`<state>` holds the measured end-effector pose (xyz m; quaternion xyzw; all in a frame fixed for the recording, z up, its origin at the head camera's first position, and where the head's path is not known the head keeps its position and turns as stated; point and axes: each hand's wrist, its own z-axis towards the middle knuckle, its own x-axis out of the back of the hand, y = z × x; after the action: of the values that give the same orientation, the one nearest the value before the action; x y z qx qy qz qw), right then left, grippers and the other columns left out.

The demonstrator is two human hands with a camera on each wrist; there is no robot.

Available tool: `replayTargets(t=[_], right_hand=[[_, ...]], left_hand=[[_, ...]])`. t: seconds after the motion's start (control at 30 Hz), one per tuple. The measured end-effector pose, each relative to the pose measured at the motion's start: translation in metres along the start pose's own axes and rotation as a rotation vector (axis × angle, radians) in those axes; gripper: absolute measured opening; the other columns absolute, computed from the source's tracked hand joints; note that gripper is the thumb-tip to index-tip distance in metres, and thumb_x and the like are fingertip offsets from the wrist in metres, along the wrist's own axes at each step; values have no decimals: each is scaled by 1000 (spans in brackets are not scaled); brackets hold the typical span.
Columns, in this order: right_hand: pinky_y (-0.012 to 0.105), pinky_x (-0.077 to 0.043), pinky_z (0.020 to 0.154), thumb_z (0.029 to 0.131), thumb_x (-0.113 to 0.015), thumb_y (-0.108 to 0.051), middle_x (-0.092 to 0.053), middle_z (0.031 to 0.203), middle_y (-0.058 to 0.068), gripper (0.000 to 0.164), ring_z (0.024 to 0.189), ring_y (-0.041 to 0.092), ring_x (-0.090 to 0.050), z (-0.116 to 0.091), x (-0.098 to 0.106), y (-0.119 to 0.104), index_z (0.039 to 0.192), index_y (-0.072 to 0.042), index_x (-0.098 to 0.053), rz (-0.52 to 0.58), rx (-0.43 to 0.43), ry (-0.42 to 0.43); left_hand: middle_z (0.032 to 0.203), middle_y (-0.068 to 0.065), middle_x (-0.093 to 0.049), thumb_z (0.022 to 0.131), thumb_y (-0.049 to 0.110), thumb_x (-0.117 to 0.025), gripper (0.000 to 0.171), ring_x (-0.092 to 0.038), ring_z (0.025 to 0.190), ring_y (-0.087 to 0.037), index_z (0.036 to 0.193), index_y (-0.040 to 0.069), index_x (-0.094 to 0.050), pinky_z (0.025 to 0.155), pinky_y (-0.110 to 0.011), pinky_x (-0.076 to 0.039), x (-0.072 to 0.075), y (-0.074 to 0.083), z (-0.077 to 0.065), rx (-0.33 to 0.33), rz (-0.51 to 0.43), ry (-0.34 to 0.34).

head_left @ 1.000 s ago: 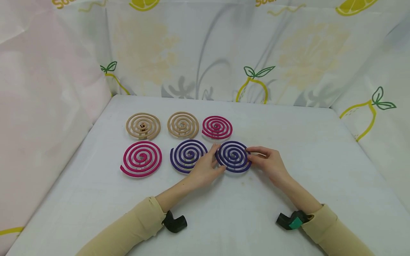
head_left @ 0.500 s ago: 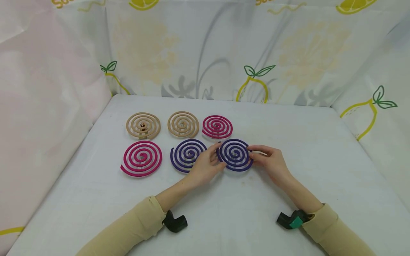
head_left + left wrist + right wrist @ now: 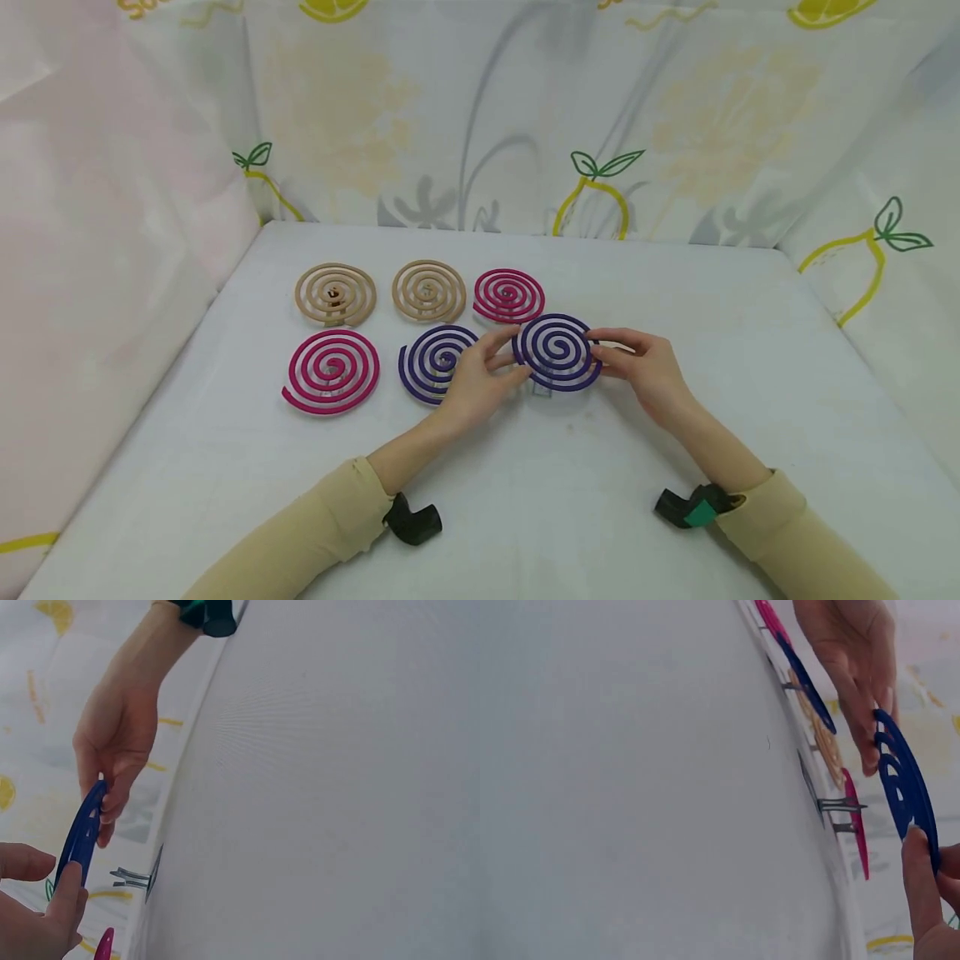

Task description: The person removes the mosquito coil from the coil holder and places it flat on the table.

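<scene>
Our left hand (image 3: 480, 379) and right hand (image 3: 651, 371) pinch a purple coil (image 3: 558, 348) by opposite edges, raised clear of a small stand (image 3: 840, 804) just right of centre (probably light, stiff and brittle, best held gently by its outer ring).

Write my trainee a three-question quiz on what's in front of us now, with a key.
1. Multiple choice: What colour is the coil that the left hand and right hand hold? A) tan B) pink C) dark blue
2. True or false: That held coil is resting on a stand.
3. Fill in: In the head view, the right-end coil of the far row is ____.

Key:
1. C
2. False; it is held clear of the small stand standing on the table.
3. pink
</scene>
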<state>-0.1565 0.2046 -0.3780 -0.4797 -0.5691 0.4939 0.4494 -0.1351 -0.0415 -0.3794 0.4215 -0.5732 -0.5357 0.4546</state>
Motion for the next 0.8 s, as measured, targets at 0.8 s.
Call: replayTargets(t=[0.8], right_hand=[[24, -58, 87, 94, -68, -6, -71, 109, -2, 32, 95, 8, -70, 19, 19, -21, 125, 1, -62, 202, 41, 28]], left_hand=[[132, -21, -61, 91, -10, -63, 45, -66, 110, -22, 135, -1, -56, 88, -29, -60, -22, 19, 42, 79, -390, 144]])
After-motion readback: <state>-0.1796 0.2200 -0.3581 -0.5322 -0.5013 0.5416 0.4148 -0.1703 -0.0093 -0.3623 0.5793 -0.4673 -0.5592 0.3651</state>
